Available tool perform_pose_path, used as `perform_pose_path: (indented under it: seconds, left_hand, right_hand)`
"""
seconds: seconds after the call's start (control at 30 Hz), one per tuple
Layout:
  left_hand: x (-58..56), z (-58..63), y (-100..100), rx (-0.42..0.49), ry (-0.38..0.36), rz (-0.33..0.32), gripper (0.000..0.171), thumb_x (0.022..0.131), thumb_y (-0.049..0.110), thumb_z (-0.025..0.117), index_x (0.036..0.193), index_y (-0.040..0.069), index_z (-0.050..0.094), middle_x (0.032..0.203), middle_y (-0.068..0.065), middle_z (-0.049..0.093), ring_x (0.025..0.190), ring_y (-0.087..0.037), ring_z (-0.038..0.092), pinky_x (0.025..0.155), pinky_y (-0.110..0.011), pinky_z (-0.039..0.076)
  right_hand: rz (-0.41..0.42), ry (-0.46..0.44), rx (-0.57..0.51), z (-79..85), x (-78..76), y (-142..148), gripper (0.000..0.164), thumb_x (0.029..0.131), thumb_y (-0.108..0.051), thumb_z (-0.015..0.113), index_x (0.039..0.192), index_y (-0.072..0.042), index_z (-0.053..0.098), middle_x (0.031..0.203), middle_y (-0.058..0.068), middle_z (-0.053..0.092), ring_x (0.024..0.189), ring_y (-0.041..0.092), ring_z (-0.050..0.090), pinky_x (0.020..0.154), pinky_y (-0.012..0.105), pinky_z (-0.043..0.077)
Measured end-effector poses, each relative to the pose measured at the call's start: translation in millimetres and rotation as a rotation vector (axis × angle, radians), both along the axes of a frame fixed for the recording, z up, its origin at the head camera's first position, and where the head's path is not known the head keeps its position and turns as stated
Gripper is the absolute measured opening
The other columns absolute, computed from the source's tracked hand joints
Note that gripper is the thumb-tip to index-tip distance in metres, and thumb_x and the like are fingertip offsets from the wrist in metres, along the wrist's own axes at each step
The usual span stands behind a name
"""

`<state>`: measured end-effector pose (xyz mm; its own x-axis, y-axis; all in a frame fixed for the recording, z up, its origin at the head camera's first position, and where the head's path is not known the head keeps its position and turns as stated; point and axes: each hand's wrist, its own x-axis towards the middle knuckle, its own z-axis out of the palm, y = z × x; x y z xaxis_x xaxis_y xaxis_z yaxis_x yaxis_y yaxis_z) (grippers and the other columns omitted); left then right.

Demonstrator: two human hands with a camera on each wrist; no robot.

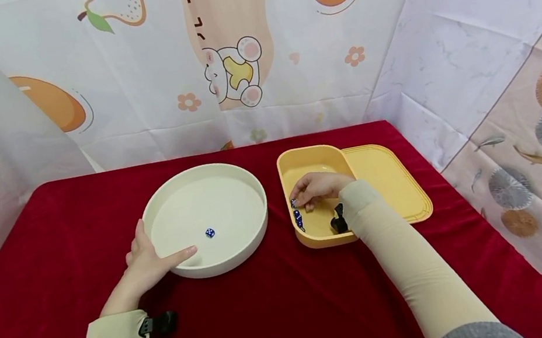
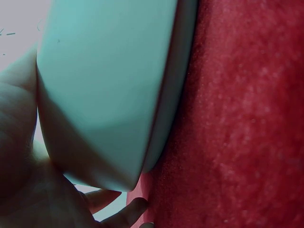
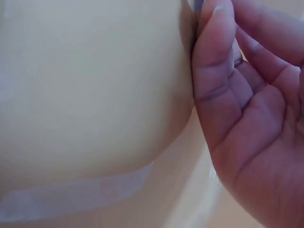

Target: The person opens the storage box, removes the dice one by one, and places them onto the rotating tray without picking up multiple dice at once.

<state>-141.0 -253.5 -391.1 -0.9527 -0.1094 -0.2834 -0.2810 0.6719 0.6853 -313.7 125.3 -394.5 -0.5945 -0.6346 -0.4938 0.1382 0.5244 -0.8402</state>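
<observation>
My left hand [image 1: 145, 264] holds the near left side of a round, cream-white tray [image 1: 259, 227], its thumb over the rim and its fingers along the outer wall. One blue die [image 1: 210, 233] with white dots lies on the tray floor. Inside a yellow rectangular box [image 1: 322, 242], my right hand [image 1: 320, 186] pinches a blue die [image 1: 293, 203] between thumb and fingers beside the left wall. More blue dice [image 1: 299, 221] lie in a row along that wall, just nearer than the fingertips. In the right wrist view, the fingers [image 3: 216, 71] mostly hide the pinched die.
A flat yellow lid [image 1: 387, 183] lies on the table right of the box, partly behind it. Dark red cloth [image 1: 252, 319] covers the table. Printed curtains [image 1: 158, 92] hang behind and at the sides. Each wrist wears a black strap-on camera [image 1: 159, 324].
</observation>
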Motion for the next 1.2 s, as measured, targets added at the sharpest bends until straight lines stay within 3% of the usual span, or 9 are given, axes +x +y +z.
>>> perform_pose_path:
  seconds: [0.4,0.8,1.2]
  left_hand:
    - [-0.7,0.9,-0.4,-0.003,-0.01,-0.001,0.141,0.077,0.059,0.076,0.15,0.005,-0.032,0.158,-0.037,-0.012,0.138,-0.064,0.0,0.106,-0.075,0.021]
    - [-0.4,1.0,-0.3,-0.006,-0.013,0.0,0.14,0.078,0.06,0.075,0.15,0.005,-0.032,0.158,-0.037,-0.013,0.139,-0.064,0.0,0.107,-0.074,0.02]
    - [-0.1,0.9,-0.3,-0.015,-0.014,-0.006,0.14,0.078,0.06,0.074,0.149,0.004,-0.034,0.157,-0.038,-0.013,0.138,-0.064,0.0,0.106,-0.075,0.021]
  right_hand:
    - [-0.024,0.001,0.001,-3.5,-2.5,-0.3,0.021,0.104,-0.005,0.047,0.115,0.011,0.056,0.076,0.002,0.061,0.062,0.009,0.062,0.062,0.02,0.053]
    - [-0.18,-0.051,-0.07,-0.9,-3.9,-0.5,0.028,0.106,-0.006,0.04,0.126,0.012,0.047,0.093,0.009,0.065,0.07,0.013,0.066,0.072,0.026,0.058]
    - [-0.343,0.027,-0.184,3.0,-3.6,1.2,0.032,0.102,-0.001,0.048,0.128,0.017,0.049,0.093,0.01,0.07,0.076,0.015,0.069,0.073,0.024,0.058]
